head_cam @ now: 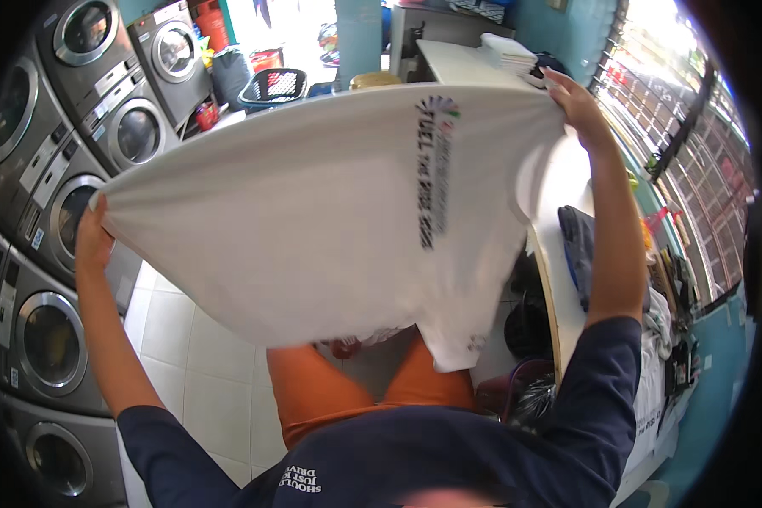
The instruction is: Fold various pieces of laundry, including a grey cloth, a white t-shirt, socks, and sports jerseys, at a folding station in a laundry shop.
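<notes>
A white printed T-shirt is stretched sideways in front of me, held up between both hands. My left hand grips its hem corner at the left, in front of the washing machines. At the upper right my right hand pinches the shirt near its shoulder and sleeve end. The neck opening faces right and one sleeve hangs down over my orange shorts. Dark lettering and a fan-shaped emblem run down the cloth. Parts of the floor and the table are hidden behind it.
Stacked front-loading laundry machines line the left side. A white table along the right bears dark folded cloth. Farther back are a black plastic basket and a stack of folded white cloths. A barred window is at right.
</notes>
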Motion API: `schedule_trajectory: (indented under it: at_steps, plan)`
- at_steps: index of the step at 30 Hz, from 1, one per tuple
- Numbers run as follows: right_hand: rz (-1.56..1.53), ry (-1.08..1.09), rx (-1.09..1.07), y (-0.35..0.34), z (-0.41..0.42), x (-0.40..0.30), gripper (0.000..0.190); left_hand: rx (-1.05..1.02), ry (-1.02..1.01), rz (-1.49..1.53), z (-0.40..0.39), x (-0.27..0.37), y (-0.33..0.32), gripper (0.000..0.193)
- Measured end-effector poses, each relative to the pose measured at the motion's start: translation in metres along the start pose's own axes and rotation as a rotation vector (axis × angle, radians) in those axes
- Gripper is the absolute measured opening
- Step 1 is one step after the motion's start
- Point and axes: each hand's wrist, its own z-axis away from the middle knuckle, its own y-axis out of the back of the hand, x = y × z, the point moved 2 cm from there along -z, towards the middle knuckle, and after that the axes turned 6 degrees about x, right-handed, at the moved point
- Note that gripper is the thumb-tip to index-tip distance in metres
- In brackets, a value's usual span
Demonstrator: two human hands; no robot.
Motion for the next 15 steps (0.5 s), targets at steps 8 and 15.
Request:
schedule_trajectory:
  at_steps: [8, 15]
  plan:
    - [-0.446, -0.131, 0.123, 0.009, -0.003, -0.027, 0.025, 0.076, -0.012, -0.26, -0.021, 0.046, 0.008, 0.047]
    - [0.216, 0.257, 0.129, -0.045, 0.159, 0.033, 0.031, -0.022, -0.22, -1.411, 0.068, -0.108, 0.053, 0.06]
